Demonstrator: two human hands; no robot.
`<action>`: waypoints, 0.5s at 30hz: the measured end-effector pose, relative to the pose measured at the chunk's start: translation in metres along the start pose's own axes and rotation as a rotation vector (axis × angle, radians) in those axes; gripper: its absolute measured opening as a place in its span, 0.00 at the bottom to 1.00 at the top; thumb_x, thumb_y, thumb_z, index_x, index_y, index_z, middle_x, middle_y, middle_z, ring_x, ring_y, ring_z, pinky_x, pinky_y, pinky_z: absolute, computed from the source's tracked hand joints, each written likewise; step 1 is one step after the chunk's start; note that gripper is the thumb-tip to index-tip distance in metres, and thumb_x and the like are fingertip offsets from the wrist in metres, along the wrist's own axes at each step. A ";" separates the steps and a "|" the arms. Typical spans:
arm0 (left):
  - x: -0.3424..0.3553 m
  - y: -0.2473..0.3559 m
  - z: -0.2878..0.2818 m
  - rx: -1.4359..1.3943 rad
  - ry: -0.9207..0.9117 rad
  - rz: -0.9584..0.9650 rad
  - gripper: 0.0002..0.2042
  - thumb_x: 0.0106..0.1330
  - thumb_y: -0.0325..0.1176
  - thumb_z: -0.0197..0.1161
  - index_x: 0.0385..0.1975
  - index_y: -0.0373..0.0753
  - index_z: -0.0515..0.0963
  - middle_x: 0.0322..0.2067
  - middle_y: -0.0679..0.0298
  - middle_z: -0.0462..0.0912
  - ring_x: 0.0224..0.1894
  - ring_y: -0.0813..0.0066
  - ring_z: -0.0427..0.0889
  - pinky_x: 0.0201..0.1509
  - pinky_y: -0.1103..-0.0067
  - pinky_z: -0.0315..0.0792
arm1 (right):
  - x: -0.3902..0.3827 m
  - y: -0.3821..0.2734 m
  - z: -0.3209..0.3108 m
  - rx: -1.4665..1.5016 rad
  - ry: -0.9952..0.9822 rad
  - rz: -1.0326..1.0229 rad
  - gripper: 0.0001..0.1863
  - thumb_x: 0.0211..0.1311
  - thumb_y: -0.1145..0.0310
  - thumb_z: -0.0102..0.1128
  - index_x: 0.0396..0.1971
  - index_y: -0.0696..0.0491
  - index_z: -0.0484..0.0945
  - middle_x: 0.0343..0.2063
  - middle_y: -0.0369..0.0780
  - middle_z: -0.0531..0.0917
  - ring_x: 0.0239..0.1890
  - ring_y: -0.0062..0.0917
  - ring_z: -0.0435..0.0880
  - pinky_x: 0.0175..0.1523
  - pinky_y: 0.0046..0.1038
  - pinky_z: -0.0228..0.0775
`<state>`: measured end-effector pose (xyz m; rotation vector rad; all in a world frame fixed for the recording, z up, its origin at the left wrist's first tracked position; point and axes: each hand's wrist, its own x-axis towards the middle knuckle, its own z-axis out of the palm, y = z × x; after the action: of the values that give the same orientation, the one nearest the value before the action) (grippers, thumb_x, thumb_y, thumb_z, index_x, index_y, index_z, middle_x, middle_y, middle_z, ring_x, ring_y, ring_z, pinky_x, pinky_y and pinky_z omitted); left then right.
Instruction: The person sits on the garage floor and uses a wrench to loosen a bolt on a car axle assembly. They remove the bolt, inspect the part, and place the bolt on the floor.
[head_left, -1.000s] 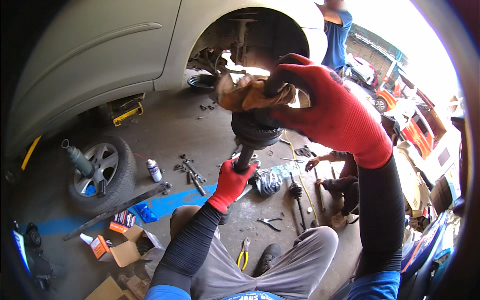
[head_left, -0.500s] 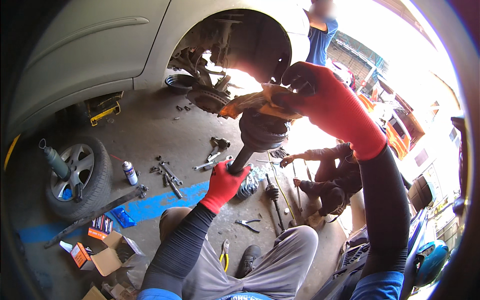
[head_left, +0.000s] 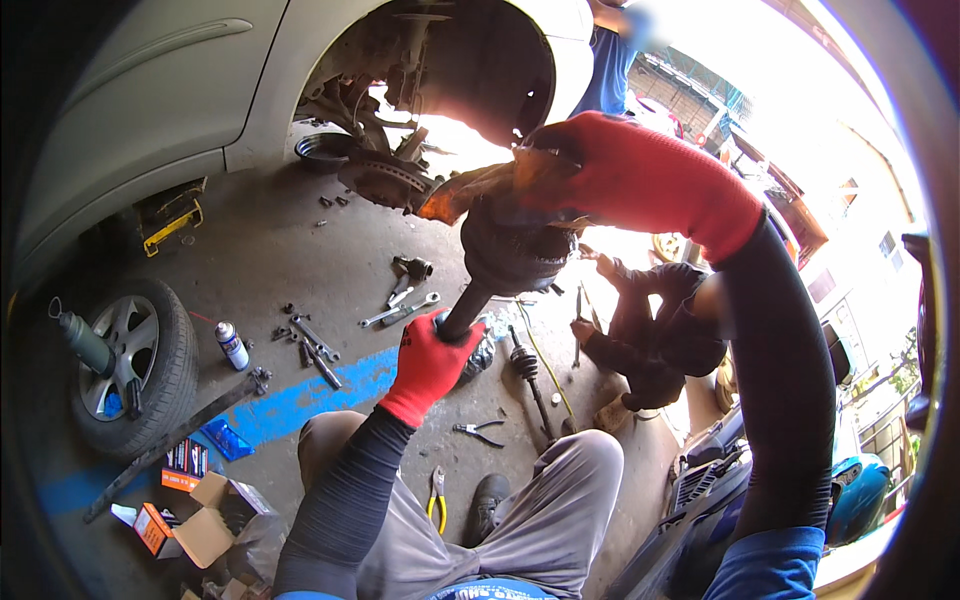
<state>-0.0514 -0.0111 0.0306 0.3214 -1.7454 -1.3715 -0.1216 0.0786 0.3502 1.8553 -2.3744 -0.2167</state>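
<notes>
My left hand (head_left: 432, 362), in a red and black glove, is wrapped round the bar of a drive shaft (head_left: 468, 308). The shaft tilts upward, with its dark, greasy joint end (head_left: 515, 250) at the top. Over that end my gloved right hand (head_left: 610, 180) is closed on a crumpled orange-brown rag (head_left: 465, 190), dark with grease. The rag lies against the top of the joint; my right fingertips are partly hidden behind it and in shadow. A second drive shaft (head_left: 532, 372) lies on the floor beyond my knees.
Ahead is a car (head_left: 150, 90) with a bare wheel well and brake disc (head_left: 385, 180). Wrenches (head_left: 318, 340), pliers (head_left: 437, 500), a spray can (head_left: 232, 346), a wheel (head_left: 135, 365) and opened boxes (head_left: 205, 535) lie left and near. A crouching person (head_left: 660, 330) works at right; another person (head_left: 605, 75) stands behind.
My right hand has come down and turned over the joint with the rag. My left hand keeps its grip on the shaft. The whole view has shifted slightly.
</notes>
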 end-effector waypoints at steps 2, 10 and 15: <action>0.001 -0.002 0.000 0.006 -0.003 -0.004 0.17 0.59 0.37 0.72 0.19 0.32 0.74 0.15 0.53 0.73 0.18 0.68 0.62 0.29 0.70 0.67 | -0.001 0.004 0.001 -0.125 0.106 -0.045 0.19 0.66 0.63 0.61 0.55 0.50 0.81 0.50 0.43 0.82 0.50 0.31 0.82 0.56 0.31 0.74; -0.001 0.006 -0.002 -0.008 -0.001 -0.017 0.15 0.59 0.36 0.71 0.20 0.32 0.76 0.16 0.50 0.74 0.20 0.57 0.61 0.30 0.69 0.69 | -0.026 0.002 -0.025 -0.212 0.362 -0.006 0.14 0.65 0.62 0.63 0.49 0.46 0.85 0.43 0.41 0.83 0.45 0.32 0.82 0.48 0.27 0.75; -0.002 0.008 -0.002 0.030 -0.005 0.002 0.15 0.60 0.36 0.71 0.20 0.32 0.76 0.16 0.50 0.74 0.20 0.56 0.61 0.30 0.68 0.69 | -0.013 -0.016 -0.013 -0.232 0.068 0.003 0.28 0.59 0.40 0.65 0.43 0.52 0.86 0.34 0.45 0.85 0.38 0.31 0.84 0.44 0.31 0.74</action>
<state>-0.0459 -0.0085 0.0367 0.3329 -1.7715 -1.3465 -0.1009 0.0866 0.3603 1.7247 -2.2010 -0.4031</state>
